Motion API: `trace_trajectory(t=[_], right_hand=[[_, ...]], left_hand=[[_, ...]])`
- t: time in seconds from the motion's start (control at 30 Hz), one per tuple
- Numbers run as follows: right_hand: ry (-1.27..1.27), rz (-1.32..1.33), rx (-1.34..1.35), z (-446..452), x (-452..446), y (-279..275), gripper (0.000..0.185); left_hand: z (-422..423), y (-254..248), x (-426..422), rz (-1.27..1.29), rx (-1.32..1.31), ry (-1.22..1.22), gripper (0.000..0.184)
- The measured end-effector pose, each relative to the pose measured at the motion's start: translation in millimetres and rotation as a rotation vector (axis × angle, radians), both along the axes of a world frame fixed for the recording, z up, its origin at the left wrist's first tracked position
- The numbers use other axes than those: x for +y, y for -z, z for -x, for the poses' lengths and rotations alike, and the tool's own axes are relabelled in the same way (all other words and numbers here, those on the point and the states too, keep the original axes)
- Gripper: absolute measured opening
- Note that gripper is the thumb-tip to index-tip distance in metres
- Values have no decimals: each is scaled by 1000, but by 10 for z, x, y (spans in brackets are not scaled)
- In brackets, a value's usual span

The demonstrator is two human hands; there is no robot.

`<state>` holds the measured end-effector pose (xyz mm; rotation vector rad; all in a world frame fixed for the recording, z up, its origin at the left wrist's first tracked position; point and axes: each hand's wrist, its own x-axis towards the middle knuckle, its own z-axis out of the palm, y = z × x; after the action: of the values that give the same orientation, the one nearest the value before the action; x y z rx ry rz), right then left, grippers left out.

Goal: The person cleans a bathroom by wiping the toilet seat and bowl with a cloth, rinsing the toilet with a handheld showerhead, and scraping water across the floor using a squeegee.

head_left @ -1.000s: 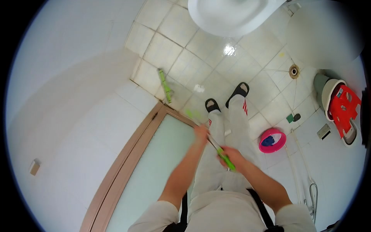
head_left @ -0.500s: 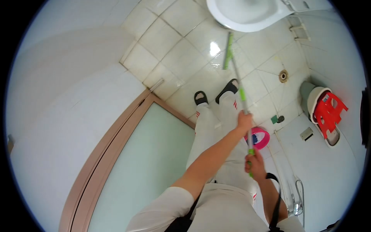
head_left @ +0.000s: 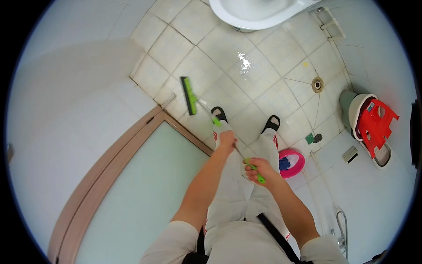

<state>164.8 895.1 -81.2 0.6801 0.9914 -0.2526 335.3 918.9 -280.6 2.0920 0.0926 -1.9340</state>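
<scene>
A green floor squeegee with a black blade edge and a grey pole runs diagonally across the view. Its head is at the left, near the door frame; whether the blade touches the tiles I cannot tell. My left hand is closed around the pole, just below a green joint. Closer to my body, my right hand grips the green handle at the pole's end. Wet, shiny floor tiles lie beyond my feet, which are in black sandals.
A white toilet stands at the top. To the right are a floor drain, a grey-green bucket and a red plastic stool. A pink basin with blue cloth sits by my right leg. A frosted-glass door is at left.
The squeegee head has swung left from near the toilet to beside the door frame. Both hands have moved left with the pole, and my feet are wider apart.
</scene>
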Motion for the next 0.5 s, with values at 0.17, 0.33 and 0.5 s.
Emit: trace_trajectory(t=[0.17,0.33,0.5], right_hand=[[48,50,206,1294,507,-668,22],[-146,194,261,1595,1106,-1049,23],[-239,184,-36,1233,1180,-339,19]], left_hand=[[1831,-317,175,93,134,60,9],[2207,-955,564,76,299,-398,11],[1073,-858,944,-70,-126,-357,16]])
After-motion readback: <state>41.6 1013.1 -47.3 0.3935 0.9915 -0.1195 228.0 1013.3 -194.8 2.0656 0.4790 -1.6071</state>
